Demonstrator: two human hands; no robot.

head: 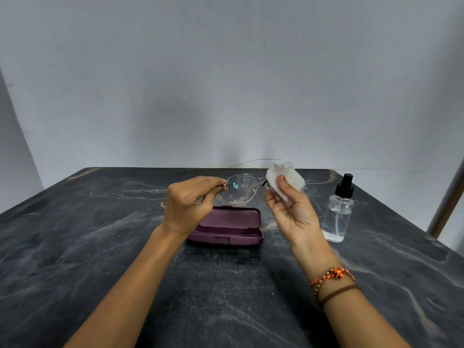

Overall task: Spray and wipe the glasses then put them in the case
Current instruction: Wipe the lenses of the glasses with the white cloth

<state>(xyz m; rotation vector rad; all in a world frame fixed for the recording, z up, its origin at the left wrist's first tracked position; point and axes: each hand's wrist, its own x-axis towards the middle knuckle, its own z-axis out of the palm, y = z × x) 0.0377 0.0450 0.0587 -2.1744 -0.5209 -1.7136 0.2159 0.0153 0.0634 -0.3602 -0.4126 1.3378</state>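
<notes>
While the left hand (189, 203) curls its fingers round the left end of the glasses (242, 188), pinching the frame at the hinge, only one lens shows clearly, beaded with droplets; the temple on that side is hidden behind the fingers. Below them the purple case (229, 227) lies open on the dark marbled table (75, 247), its left end covered by the wrist. To the right, the right hand (292, 214) pinches a crumpled white cloth (285, 180) between thumb and fingers, and the cloth hides the second lens. Further right stands a clear spray bottle (337, 214) with a black nozzle, upright and apart from the hand
</notes>
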